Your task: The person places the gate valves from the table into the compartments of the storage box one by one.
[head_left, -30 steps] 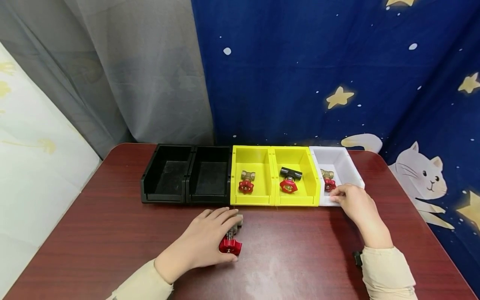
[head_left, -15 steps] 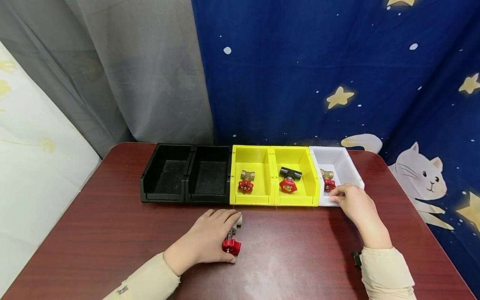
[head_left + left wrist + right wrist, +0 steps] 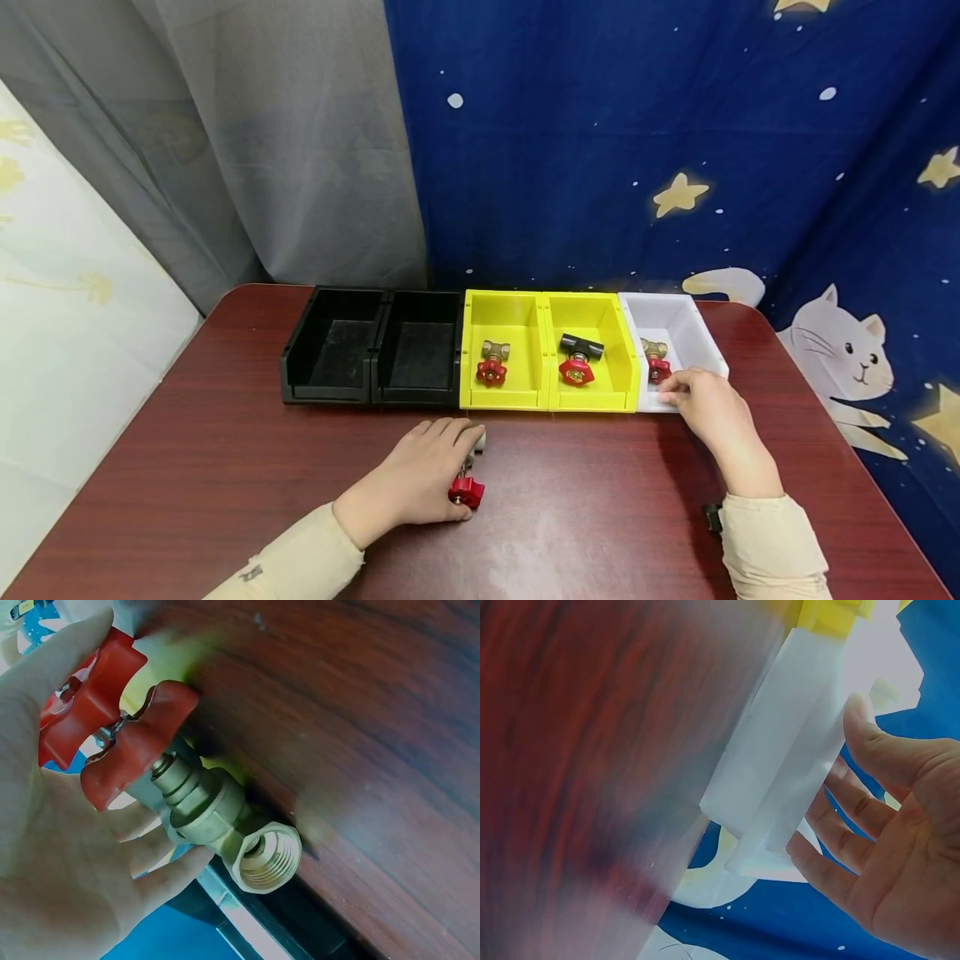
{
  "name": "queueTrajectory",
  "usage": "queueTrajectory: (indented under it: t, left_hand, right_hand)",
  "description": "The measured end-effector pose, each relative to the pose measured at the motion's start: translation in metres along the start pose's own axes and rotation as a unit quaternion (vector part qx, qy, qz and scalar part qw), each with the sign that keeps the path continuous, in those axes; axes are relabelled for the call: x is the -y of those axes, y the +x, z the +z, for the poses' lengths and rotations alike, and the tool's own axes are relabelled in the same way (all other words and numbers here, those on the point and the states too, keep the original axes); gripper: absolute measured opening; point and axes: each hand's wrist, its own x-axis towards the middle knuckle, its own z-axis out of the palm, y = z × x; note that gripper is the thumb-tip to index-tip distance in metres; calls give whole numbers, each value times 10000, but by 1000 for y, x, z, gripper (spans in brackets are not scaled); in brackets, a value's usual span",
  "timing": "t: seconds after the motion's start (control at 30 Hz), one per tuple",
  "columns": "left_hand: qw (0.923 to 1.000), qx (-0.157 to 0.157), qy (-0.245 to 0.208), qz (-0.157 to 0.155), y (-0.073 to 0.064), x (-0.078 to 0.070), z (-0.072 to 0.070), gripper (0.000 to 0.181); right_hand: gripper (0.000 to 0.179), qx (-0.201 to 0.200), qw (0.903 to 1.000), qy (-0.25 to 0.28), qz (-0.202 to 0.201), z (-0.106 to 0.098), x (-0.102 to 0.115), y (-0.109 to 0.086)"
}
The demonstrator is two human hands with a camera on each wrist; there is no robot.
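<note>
My left hand (image 3: pixel 408 473) reaches over valves on the table below the bins, thumb by the red handwheel (image 3: pixel 466 492) and fingers at the far end. The left wrist view shows two red handwheels within the hand: one (image 3: pixel 139 742) on a brass valve (image 3: pixel 210 806) with a threaded opening, another (image 3: pixel 97 701) against the thumb, its valve body mostly hidden. My right hand (image 3: pixel 712 417) rests at the front of the white bin (image 3: pixel 693 337), fingers loosely bent at its rim in the right wrist view, holding nothing. Near those fingertips lies a brass valve with a red wheel (image 3: pixel 656 367).
Left of the white bin, two yellow bins (image 3: pixel 506 312) stand in the row; one holds a brass valve (image 3: pixel 492 362), the other a black-bodied valve (image 3: pixel 579 358). Two black bins (image 3: pixel 327 393) end the row. Curtains (image 3: pixel 562 167) hang behind the table (image 3: pixel 600 517).
My left hand has shifted slightly to the right, and the red handwheel beside its thumb has moved a little the same way. The right hand has stayed at the white bin.
</note>
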Motion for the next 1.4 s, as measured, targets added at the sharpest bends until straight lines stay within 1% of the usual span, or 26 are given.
queueTrajectory:
  t: [0.33, 0.53, 0.67, 0.77, 0.9, 1.0, 1.13, 1.4]
  left_hand:
    - [10000, 52, -5, 6, 2, 2, 1, 96]
    - [9995, 25, 230, 195, 3, 7, 2, 96]
    - [9991, 19, 252, 333, 4, 10, 1, 96]
    - [9985, -75, 266, 467, 6, 11, 0, 96]
    - [9970, -289, 296, 647, 9, 11, -4, 97]
    - [9965, -314, 288, 717, 9, 9, -10, 97]
    - [9963, -271, 326, 745, 6, 8, -17, 97]
    - [9947, -496, 475, 763, -4, 15, -32, 97]
  right_hand:
    - [8, 19, 10000, -17, 23, 0, 1, 0]
    - [8, 4, 10000, -22, 14, 0, 1, 0]
    - [7, 5, 10000, -19, 1, 0, 1, 0]
    - [8, 28, 10000, -6, 17, 1, 0, 0]
    - [8, 39, 10000, 15, 50, 0, 0, -1]
    - [8, 41, 10000, 25, 48, 1, -1, -1]
    - [7, 36, 10000, 22, 61, 0, -2, -1]
    - [8, 36, 10000, 42, 39, 1, -1, 0]
